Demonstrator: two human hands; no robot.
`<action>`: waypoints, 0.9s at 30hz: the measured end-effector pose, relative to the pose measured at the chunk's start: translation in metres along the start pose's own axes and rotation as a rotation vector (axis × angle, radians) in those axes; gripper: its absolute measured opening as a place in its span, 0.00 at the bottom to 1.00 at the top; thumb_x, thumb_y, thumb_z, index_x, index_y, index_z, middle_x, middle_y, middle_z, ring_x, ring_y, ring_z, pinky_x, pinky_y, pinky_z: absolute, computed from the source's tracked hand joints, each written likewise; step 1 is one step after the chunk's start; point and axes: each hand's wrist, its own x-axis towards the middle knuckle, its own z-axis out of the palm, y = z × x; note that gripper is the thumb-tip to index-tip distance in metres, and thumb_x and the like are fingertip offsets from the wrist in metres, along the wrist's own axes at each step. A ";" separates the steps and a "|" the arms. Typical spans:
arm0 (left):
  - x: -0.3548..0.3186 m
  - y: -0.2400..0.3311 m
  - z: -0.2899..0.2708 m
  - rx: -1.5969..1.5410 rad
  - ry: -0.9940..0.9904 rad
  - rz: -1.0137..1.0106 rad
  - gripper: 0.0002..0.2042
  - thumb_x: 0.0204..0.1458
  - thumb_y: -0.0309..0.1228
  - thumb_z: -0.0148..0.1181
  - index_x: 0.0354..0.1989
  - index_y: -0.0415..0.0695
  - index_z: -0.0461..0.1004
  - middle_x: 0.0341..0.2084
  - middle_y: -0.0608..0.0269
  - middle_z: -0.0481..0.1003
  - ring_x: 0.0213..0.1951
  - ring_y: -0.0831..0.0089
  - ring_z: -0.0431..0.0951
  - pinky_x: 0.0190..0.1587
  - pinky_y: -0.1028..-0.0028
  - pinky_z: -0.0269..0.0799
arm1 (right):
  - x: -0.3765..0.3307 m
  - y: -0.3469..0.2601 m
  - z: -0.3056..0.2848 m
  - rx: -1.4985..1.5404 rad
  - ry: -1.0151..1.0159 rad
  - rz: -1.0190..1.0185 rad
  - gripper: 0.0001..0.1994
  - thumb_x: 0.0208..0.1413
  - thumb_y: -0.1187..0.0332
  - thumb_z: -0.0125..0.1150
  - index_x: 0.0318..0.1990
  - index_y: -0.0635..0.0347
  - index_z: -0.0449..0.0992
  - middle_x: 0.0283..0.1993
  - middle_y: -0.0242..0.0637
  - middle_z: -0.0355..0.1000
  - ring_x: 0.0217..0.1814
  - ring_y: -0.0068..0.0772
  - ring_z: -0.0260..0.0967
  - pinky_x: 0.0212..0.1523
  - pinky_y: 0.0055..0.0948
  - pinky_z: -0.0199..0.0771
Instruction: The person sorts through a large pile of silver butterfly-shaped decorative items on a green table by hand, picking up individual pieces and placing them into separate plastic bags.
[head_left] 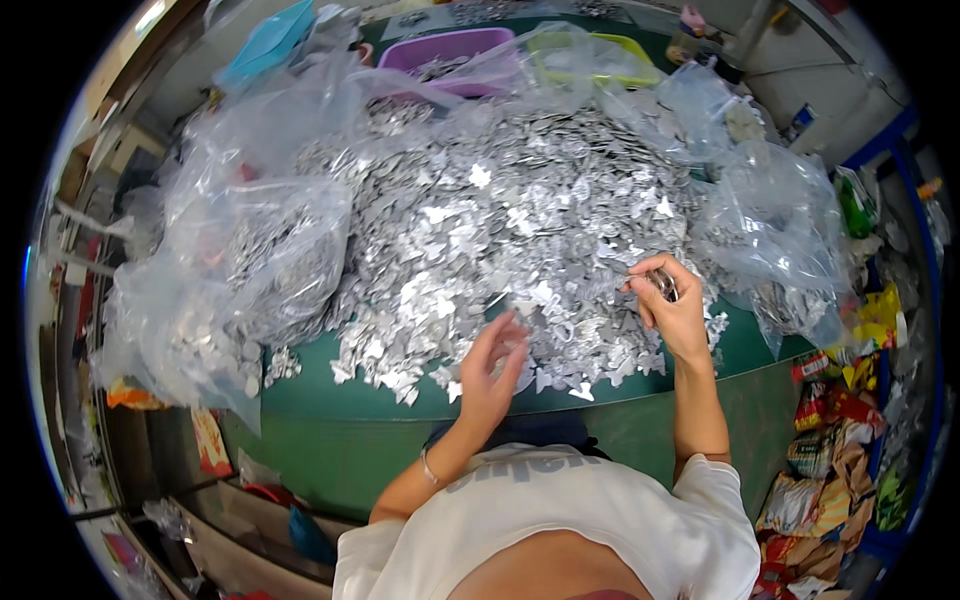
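A broad heap of small flat silvery metal pieces (500, 220), many with lobed outlines, covers the green tabletop (320, 385). At the heap's near edge, my left hand (490, 368) hovers with fingers stretched and slightly apart, a little smeared by motion, and nothing shows in it. Further right, my right hand (675, 315) is raised over the heap with its fingers curled. Several metal pieces (662, 284) are cupped in its palm, and the thumb and index finger come together at the left. Whether a piece sits between those fingertips is too small to make out.
Clear plastic bags of metal pieces flank the heap at left (270, 250) and right (770, 220). Behind it stand a purple basin (450, 45) and a yellow-green basin (630, 60). A blue tray (270, 40) leans at back left. Colourful packets (810, 500) fill the right side.
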 end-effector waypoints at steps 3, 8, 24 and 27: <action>0.026 0.043 0.016 -0.162 -0.162 -0.151 0.14 0.53 0.23 0.49 0.48 0.33 0.67 0.37 0.57 0.71 0.34 0.75 0.74 0.33 0.79 0.69 | -0.003 -0.003 0.019 -0.050 -0.126 0.016 0.05 0.52 0.74 0.55 0.35 0.66 0.71 0.25 0.35 0.72 0.13 0.11 0.54 0.13 0.13 0.53; 0.032 0.040 0.014 -0.290 -0.309 -0.336 0.11 0.54 0.27 0.50 0.41 0.32 0.71 0.30 0.57 0.75 0.29 0.75 0.74 0.31 0.79 0.69 | -0.005 -0.003 0.034 0.010 -0.177 0.057 0.05 0.54 0.73 0.54 0.35 0.65 0.71 0.25 0.36 0.71 0.13 0.11 0.54 0.13 0.14 0.53; 0.012 0.042 0.025 -0.590 -0.308 -0.456 0.14 0.57 0.30 0.47 0.44 0.29 0.67 0.38 0.47 0.73 0.37 0.66 0.76 0.42 0.74 0.73 | -0.018 0.004 0.029 0.273 -0.198 0.273 0.12 0.58 0.65 0.50 0.36 0.67 0.71 0.24 0.36 0.66 0.10 0.16 0.55 0.10 0.16 0.53; 0.010 0.039 0.026 -0.602 -0.318 -0.466 0.14 0.57 0.29 0.47 0.44 0.29 0.68 0.39 0.47 0.73 0.38 0.66 0.76 0.42 0.74 0.73 | -0.021 0.012 0.029 0.338 -0.189 0.325 0.13 0.58 0.64 0.50 0.36 0.68 0.70 0.24 0.36 0.65 0.11 0.17 0.55 0.10 0.17 0.53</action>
